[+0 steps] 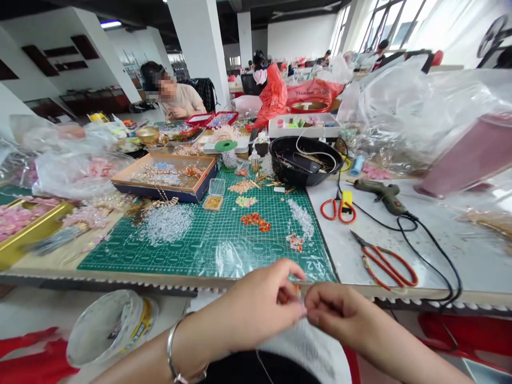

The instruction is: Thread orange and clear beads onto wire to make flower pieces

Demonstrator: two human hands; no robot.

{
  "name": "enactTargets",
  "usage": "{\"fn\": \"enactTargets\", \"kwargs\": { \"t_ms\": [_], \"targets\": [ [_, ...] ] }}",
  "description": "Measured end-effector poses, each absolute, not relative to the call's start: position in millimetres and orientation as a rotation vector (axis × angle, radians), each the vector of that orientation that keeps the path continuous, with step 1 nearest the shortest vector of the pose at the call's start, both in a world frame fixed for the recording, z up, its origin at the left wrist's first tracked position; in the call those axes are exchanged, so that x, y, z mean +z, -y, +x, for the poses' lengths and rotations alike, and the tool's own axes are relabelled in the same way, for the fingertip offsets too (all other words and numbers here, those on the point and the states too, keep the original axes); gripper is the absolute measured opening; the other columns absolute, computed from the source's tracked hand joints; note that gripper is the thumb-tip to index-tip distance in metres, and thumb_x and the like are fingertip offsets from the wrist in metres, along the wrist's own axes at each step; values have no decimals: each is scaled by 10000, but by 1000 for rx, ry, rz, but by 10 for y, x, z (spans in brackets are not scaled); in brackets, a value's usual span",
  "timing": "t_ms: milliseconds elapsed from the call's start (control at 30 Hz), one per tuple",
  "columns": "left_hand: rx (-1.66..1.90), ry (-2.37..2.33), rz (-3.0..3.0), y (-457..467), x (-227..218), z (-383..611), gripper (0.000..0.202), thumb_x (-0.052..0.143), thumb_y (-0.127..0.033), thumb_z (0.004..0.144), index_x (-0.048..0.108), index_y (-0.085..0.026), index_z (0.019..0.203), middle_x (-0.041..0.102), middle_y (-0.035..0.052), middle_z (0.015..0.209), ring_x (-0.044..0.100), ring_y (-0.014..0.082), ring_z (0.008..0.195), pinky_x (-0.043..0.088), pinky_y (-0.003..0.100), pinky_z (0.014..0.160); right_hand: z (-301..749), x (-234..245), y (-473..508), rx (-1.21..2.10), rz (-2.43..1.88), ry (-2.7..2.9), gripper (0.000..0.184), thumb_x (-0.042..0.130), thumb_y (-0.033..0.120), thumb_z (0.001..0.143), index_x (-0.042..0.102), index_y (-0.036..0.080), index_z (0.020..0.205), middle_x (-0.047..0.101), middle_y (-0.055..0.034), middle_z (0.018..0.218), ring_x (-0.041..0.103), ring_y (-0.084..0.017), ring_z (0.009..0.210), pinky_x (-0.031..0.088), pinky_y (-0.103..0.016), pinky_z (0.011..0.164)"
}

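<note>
Both hands meet in front of the table's near edge, over my lap. My left hand (260, 306), with a silver bracelet on its wrist, pinches something small between thumb and fingers. My right hand (332, 312) is closed in a pinch against it; a tiny orange piece (298, 288) shows between the fingertips, too small to name. Just beyond the hands lies a green cutting mat (208, 240) with piles of clear beads (166, 223), orange beads (256, 220) and a small mixed cluster (295, 241).
Red-handled scissors (386, 262) and a smaller pair (338, 209) lie right of the mat by a green glue gun (380, 193) with a black cord. A black bowl (306, 160), a wooden tray (166, 176), plastic bags and a tape roll (112, 325) surround. Another person sits across the table.
</note>
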State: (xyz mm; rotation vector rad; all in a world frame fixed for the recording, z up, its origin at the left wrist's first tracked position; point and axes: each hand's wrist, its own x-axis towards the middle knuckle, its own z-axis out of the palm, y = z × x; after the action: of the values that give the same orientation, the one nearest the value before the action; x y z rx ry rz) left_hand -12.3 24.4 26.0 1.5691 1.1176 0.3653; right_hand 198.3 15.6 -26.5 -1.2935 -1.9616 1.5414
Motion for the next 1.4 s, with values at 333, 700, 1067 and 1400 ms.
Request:
{"fn": "enactTargets", "kwargs": {
  "t_ms": [333, 700, 1067, 1400],
  "targets": [
    [456, -1010, 1042, -197, 45, -199, 380, 685, -414, 882, 559, -163, 1139, 701, 52, 880, 611, 99, 593, 334, 206, 466, 2025, -330, -5, 1401, -1419, 1664, 326, 626, 543, 919, 678, 223, 882, 483, 32, 662, 452, -146, 617, 403, -276, 576],
    [575, -999, 969, -76, -65, -197, 334, 716, -480, 853, 584, -173, 841, 466, -57, 614, 385, 73, 559, 263, 224, 512, 2095, -542, 86, 1424, -1284, 1503, 193, 752, 426, 856, 684, 258, 920, 480, 46, 640, 458, -126, 569, 418, -234, 506],
    [484, -1039, 1393, -136, 69, -242, 118, 652, -296, 891, 679, -185, 863, 649, 10, 893, 564, 153, 850, 418, 282, 782, 2086, -496, 147, 1504, -1251, 1474, 147, 755, 401, 858, 705, 288, 936, 542, 30, 672, 482, -125, 566, 414, -219, 467],
    [520, -873, 922, -72, -13, -123, 97, 686, -209, 846, 639, -156, 912, 493, -49, 717, 408, 67, 630, 319, 222, 601, 2148, -387, 126, 1518, -1292, 1530, 187, 825, 442, 768, 740, 297, 850, 585, 10, 714, 471, -129, 595, 400, -221, 485]
  ]
}}
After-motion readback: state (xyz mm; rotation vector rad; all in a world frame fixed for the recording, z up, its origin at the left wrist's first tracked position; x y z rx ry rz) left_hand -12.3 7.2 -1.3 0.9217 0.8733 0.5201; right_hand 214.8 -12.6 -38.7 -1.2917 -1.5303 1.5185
